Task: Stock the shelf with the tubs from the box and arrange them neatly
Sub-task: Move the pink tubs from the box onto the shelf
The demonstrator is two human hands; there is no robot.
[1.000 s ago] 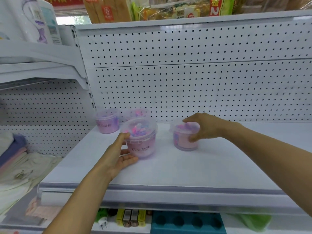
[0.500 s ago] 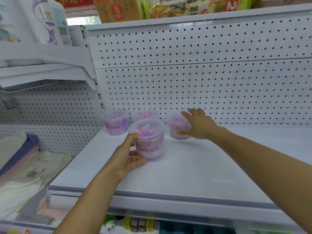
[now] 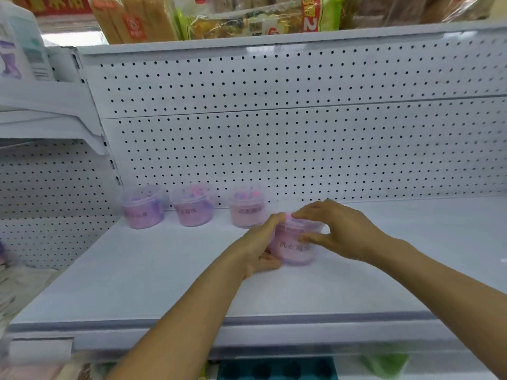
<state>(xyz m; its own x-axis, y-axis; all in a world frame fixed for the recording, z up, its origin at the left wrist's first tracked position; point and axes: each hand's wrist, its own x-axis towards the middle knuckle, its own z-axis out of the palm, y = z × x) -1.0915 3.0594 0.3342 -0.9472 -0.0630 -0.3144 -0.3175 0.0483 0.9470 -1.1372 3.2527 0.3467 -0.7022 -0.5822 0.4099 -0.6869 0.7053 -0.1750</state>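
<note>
1. Tub [image 3: 295, 246] number four sits on the white shelf [image 3: 164, 283], out in front of the back row and a bit right of it. It's clear plastic with pink stuff inside and some text on the front, which is too blurry to read.

2. Both hands are on it. The left hand [image 3: 259, 245] comes in from the left side, fingers curled up along the tub's left wall to the lid edge, thumb low near the base, so it's cupping that side.

3. The right hand [image 3: 340, 231] comes in from the right: fingers arch over the lid, thumb pressed on the front wall just above the text. That one is pinching the tub from the top and front.

4. So the tub is sandwiched right between the two hands, bottom looks flat on the shelf, upright, not tilted.

5. Back row against the pegboard [image 3: 274, 149]: left tub [image 3: 141, 209], middle tub [image 3: 192, 207], right tub [image 3: 245, 208], all upright with gaps between them, labels facing out. The held tub is just in front of the right one, and whether they touch I can't tell, since the left hand's fingers cover that spot.

6. Other stuff: bread bags [image 3: 131, 20] on the shelf above, a teal tray [image 3: 277, 370] on the level below.
</note>
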